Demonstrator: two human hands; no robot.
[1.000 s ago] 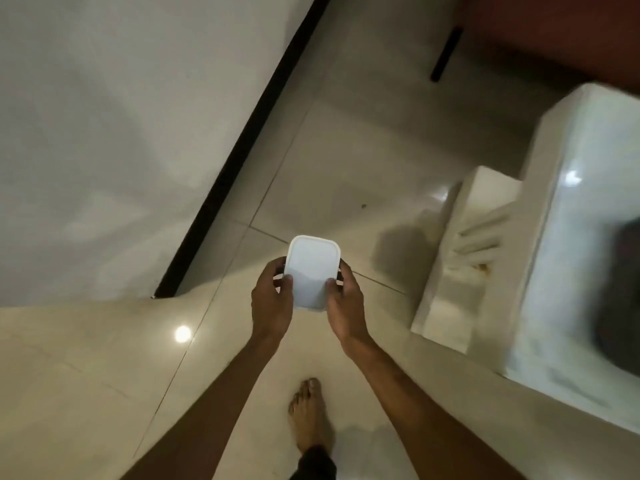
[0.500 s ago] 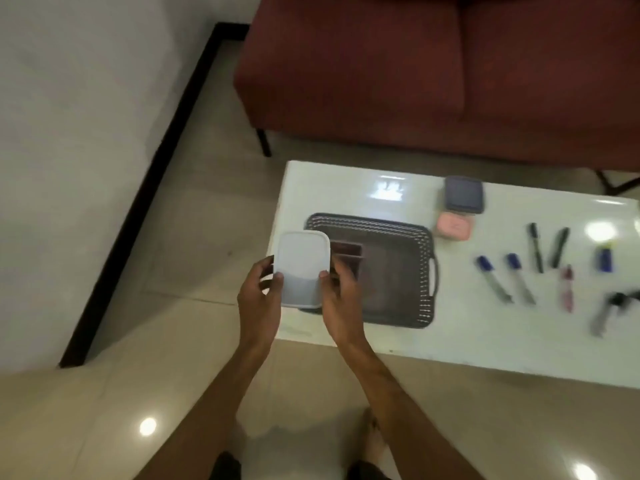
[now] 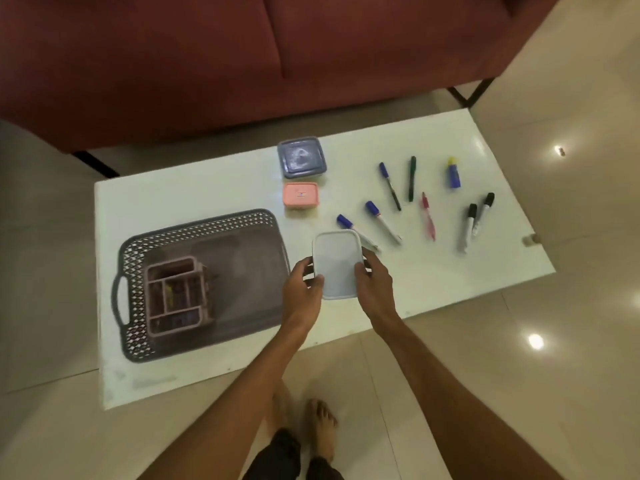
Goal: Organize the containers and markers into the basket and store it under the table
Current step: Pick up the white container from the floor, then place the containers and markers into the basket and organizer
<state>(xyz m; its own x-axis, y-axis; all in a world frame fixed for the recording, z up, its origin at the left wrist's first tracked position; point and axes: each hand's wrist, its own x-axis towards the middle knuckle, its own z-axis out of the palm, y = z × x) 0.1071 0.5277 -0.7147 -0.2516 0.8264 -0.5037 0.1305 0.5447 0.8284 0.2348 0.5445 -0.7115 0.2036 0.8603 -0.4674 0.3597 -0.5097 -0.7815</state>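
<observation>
View is swinging right to take in the whole table point(image 3: 450, 268), both hands, left hand point(image 3: 300, 285) and right hand point(image 3: 374, 283), clamping the white container point(image 3: 337, 263) just right of the basket point(image 3: 204, 285); loading step, next carry left and lower in.

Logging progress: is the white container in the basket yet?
Out. Both hands hold the white container above the table, right of the basket.

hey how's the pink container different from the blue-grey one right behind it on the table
The pink container looks smaller than the blue-grey container. The pink one is oblong; the blue-grey one is nearly square. The blue-grey one sits farther from the person, toward the sofa, the pink one nearer the basket. Both have lids on and rest on the white table, outside the basket.
</observation>
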